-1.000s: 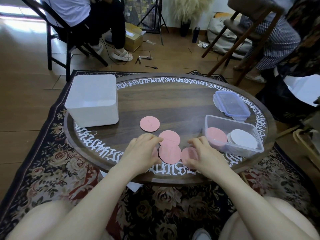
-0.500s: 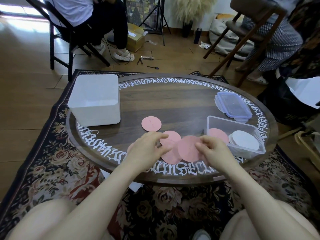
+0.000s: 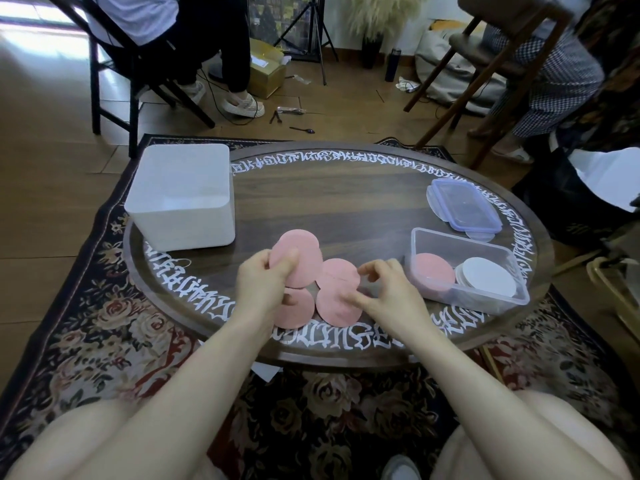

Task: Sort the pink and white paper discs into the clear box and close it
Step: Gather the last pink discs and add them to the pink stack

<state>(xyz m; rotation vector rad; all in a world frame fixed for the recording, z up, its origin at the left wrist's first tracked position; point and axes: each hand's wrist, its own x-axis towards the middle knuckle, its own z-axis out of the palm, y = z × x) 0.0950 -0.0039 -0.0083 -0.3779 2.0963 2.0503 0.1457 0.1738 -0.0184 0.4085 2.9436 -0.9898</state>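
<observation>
From the head camera, your left hand [image 3: 260, 283] pinched a pink disc [image 3: 300, 255] between thumb and curled fingers and held it tilted up above the round table [image 3: 346, 202]. Whether that was one disc or a few stacked together could not be told.

Your right hand [image 3: 388, 292] hovered low over the loose pink discs near the table's front edge, with its fingers loosely curled and the thumb and forefinger drawn toward each other. They seemed to grip nothing, though the hand was a little blurred. One fingertip reached onto the front disc [image 3: 337, 306]. Another disc [image 3: 337, 273] lay just behind it, and the two overlapped. A third disc [image 3: 298, 311] lay to the left, partly hidden under your left hand.

The clear box [image 3: 465, 237] sat open on the right side of the table, just beside your right hand. Inside it, a pink stack [image 3: 434, 276] lay at the left end and a white stack [image 3: 488, 278] at the right end, touching or nearly so. The box's lid [image 3: 464, 204] rested on the table just behind the box.

A white bin [image 3: 181, 195] stood at the table's left edge, well apart from the discs. The table stood on a floral rug [image 3: 104, 323], and your bare knees showed at the bottom of the view.
</observation>
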